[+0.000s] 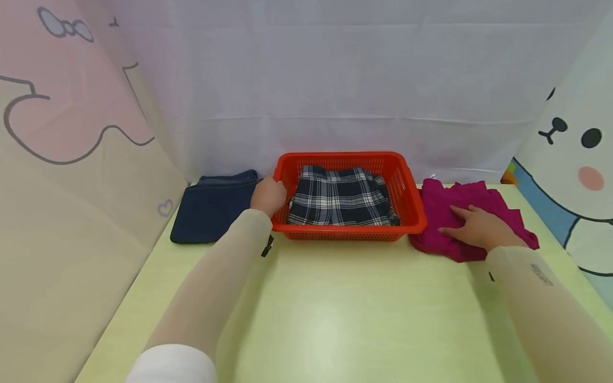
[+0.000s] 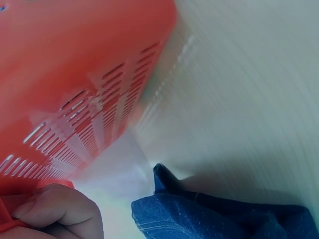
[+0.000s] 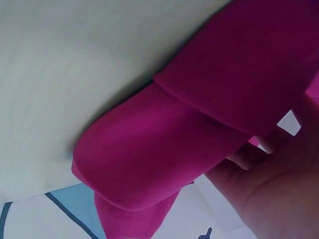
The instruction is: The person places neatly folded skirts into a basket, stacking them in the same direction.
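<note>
A red plastic basket (image 1: 345, 231) stands at the back of the table, holding a folded plaid cloth (image 1: 335, 197) in navy and white. My left hand (image 1: 269, 196) grips the basket's left rim; in the left wrist view the thumb and fingers (image 2: 60, 211) curl round the red edge. Over a bunched magenta garment (image 1: 433, 218) at the right, my right hand (image 1: 481, 229) lies with thumb and fingers spread. The right wrist view shows the garment's folded edge (image 3: 149, 144) beside the hand (image 3: 279, 184), with the fingertips partly hidden behind the cloth.
Folded dark blue denim (image 1: 210, 213) lies left of the basket, close to the left forearm. White sheeting (image 1: 335, 80) hangs behind the pale yellow table (image 1: 354, 308). Printed cartoon panels (image 1: 72, 159) border both sides.
</note>
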{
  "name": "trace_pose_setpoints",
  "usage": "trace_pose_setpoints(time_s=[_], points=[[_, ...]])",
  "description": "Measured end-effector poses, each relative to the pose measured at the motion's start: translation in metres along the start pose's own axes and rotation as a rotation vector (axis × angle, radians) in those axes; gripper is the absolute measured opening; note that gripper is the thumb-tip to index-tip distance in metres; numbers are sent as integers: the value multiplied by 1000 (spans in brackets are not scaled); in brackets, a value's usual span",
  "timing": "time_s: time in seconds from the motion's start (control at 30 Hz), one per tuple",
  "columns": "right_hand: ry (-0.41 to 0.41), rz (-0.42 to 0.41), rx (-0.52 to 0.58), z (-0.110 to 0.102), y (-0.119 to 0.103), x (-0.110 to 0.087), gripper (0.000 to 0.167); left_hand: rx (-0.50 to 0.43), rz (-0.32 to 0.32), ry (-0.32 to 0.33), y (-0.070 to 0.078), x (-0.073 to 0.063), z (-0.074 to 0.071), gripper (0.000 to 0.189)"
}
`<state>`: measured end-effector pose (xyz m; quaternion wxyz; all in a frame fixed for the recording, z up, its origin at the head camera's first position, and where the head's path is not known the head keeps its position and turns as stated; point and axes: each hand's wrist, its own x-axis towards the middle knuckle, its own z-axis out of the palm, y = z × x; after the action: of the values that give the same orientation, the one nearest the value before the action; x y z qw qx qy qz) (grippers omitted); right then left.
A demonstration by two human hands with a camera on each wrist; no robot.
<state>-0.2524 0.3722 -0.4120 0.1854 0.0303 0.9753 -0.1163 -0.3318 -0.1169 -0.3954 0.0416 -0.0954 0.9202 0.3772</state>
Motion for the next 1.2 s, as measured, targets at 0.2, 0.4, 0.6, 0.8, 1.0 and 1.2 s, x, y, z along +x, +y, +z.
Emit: trace_pose_setpoints(time_s=[0.2,0.4,0.6,0.8,1.0,1.2], points=[[7,-6,-14,6,1,-16,114,73,32,8,1,0,1,37],[11,-28,-38,12,1,-28,112,60,16,12,2,-2,-1,39],[32,-32,-44,19,0,-41,109,67,-2,14,4,-3,-1,38],[37,-32,-30,24,-2,-56,107,56,-12,6,3,0,1,39],[41,-51,-29,29,-5,-69,107,55,-27,7,3,1,1,42],[35,-44,-33,34,-4,-79,109,45,-37,-2,3,-1,1,42]])
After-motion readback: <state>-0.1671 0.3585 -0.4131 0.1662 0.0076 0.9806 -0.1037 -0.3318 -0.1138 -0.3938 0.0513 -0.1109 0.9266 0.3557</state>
